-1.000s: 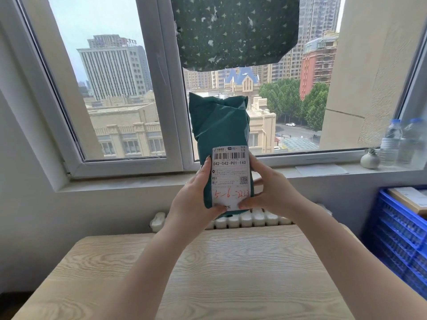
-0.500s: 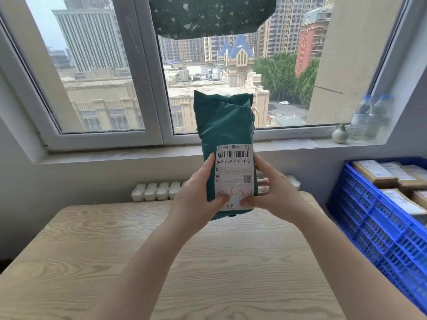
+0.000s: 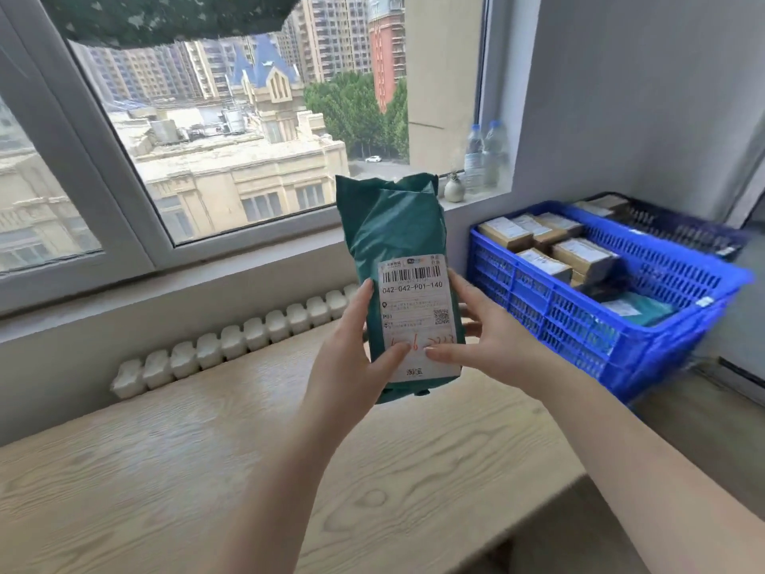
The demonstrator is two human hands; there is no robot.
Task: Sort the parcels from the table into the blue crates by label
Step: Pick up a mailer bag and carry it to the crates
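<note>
— What's around?
— A wooden surface (image 3: 207, 470), then a blue crate (image 3: 600, 325) of parcels at its right.
— The parcel?
— A green parcel (image 3: 393, 225) held upright above the surface — left hand (image 3: 352, 362) and right hand (image 3: 488, 341) both grip it, thumbs on its label (image 3: 414, 300).

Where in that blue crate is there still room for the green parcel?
The blue crate is crowded at its window end with brown boxes. Its near end looks freer, with one green parcel low down. The held green parcel might fit there. The wooden table is bare below both hands.
</note>
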